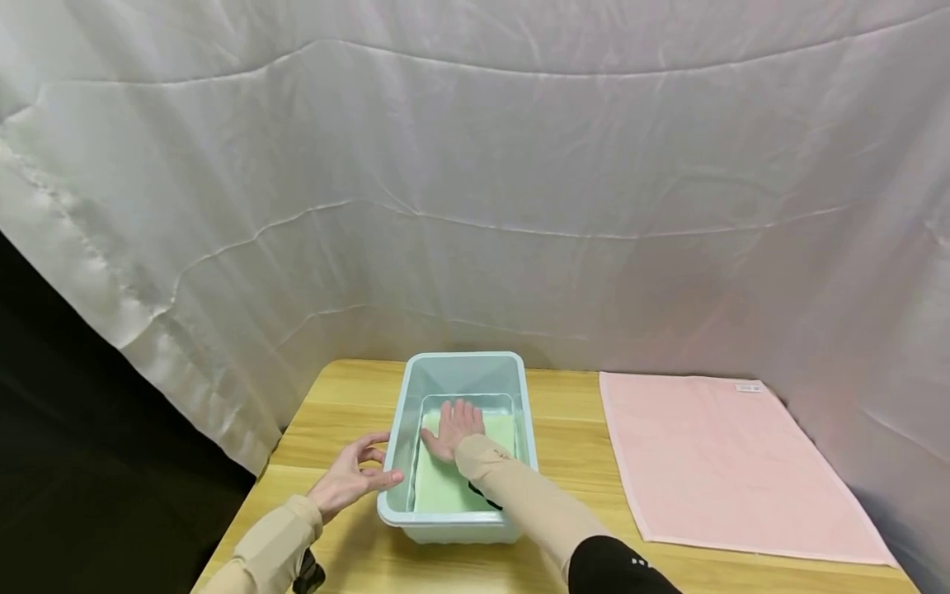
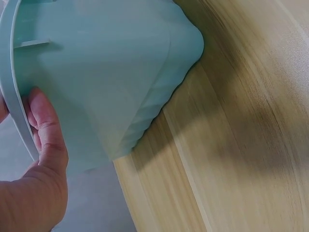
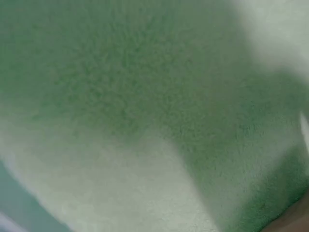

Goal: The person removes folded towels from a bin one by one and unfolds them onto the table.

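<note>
A light blue-green plastic bin (image 1: 466, 355) stands on the wooden table, with a pale green towel (image 1: 438, 492) lying flat on its bottom. My left hand (image 1: 355, 478) grips the bin's left rim, thumb over the edge and fingers along the outer wall. The left wrist view shows the bin's outer side (image 2: 96, 72) with the left hand (image 2: 50, 140) at its rim. Inside the bin, my right hand (image 1: 456, 429) rests on the green towel with its fingers spread straight. Towel pile (image 3: 120, 96) fills most of the right wrist view; only a bit of skin shows at the lower right corner.
A pink towel (image 1: 731, 462) with a small white label lies spread on the right of the wooden table (image 1: 567, 404). Pale curtains (image 1: 519, 165) hang close behind the table and along its sides. Dark fabric (image 1: 89, 445) is at the lower left.
</note>
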Motion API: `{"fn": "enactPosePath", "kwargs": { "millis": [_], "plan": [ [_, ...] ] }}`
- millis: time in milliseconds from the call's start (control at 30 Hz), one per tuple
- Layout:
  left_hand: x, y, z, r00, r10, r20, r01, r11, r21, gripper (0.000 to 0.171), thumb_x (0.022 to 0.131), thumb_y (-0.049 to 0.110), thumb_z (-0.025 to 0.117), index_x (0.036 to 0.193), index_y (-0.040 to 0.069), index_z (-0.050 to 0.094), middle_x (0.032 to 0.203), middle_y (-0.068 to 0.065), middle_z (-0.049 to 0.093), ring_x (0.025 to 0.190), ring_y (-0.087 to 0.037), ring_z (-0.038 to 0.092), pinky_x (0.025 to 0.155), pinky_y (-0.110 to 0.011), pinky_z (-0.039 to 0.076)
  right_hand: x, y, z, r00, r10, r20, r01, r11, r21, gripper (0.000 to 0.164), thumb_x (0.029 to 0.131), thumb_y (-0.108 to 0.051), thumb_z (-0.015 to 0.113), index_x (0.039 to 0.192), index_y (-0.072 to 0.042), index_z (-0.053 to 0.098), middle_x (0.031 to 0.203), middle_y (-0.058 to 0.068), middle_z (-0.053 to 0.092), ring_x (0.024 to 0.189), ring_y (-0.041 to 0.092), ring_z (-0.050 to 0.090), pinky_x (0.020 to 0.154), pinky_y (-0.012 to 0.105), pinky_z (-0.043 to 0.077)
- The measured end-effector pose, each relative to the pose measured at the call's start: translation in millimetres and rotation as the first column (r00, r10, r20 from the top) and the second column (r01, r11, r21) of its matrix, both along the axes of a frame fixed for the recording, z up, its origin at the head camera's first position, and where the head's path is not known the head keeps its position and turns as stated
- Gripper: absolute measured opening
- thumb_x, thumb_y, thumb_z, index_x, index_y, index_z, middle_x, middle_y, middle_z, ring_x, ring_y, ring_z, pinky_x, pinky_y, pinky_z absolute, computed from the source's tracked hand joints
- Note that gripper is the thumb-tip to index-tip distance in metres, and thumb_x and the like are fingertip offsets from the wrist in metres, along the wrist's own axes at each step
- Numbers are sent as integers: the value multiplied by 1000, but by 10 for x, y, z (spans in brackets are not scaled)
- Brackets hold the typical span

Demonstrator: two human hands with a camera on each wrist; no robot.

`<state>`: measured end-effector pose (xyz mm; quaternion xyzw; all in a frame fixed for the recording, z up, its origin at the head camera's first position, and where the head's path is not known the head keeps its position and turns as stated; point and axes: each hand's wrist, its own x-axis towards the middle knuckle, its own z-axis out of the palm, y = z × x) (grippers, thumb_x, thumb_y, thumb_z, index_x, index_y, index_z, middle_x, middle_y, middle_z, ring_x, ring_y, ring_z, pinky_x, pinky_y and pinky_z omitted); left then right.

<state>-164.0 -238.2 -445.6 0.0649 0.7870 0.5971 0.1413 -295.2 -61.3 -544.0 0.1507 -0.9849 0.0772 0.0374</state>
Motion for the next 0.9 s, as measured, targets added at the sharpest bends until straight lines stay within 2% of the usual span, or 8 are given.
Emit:
{"fn": "enactPosePath", "kwargs": {
  "millis": [200, 333, 500, 700, 900],
  "plan": [
    [7, -26, 13, 999, 20, -32, -21, 999, -29, 84, 84, 12, 80, 148, -14, 32, 110, -23, 64, 93, -18, 63, 83, -28, 55, 30, 12, 266, 991, 58, -122, -56, 998, 14, 56, 92, -63, 53, 107, -9, 54, 96, 8, 54, 93, 24, 50, 81, 37, 41],
    [2, -34, 32, 1000, 20, -24, -20, 999, -25, 84, 85, 11, 79, 149, -13, 30, 109, -21, 64, 90, -18, 65, 82, -28, 56, 23, 44, 454, 977, 82, -199, -79, 997, 23, 56, 94, -64, 49, 105, -10, 53, 93, 7, 52, 90, 23, 49, 79, 36, 40],
    [-4, -52, 59, 1000, 21, -19, -22, 999, -32, 83, 86, 11, 78, 149, -13, 29, 109, -19, 63, 90, -18, 65, 81, -27, 56, 6, 89, 633, 962, 90, -260, -92, 996, 4, 53, 95, -64, 49, 96, -11, 49, 86, 5, 46, 81, 22, 42, 74, 33, 36],
    [2, -82, 76, 1000, 22, -4, -22, 999, -25, 84, 87, 11, 77, 150, -13, 27, 111, -20, 62, 90, -20, 67, 82, -28, 56, 32, 108, 844, 959, 107, -264, -120, 992, -36, 52, 96, -62, 49, 95, -10, 48, 87, 6, 45, 81, 23, 40, 73, 32, 33],
    [23, -147, 79, 999, 37, -21, -39, 998, -57, 85, 85, 14, 80, 149, -12, 31, 113, -25, 62, 95, -21, 67, 84, -29, 54, 78, 158, 1068, 972, 147, -184, -159, 986, -52, 50, 101, -58, 43, 101, -9, 46, 92, 7, 46, 85, 24, 39, 76, 32, 32]
  ]
}}
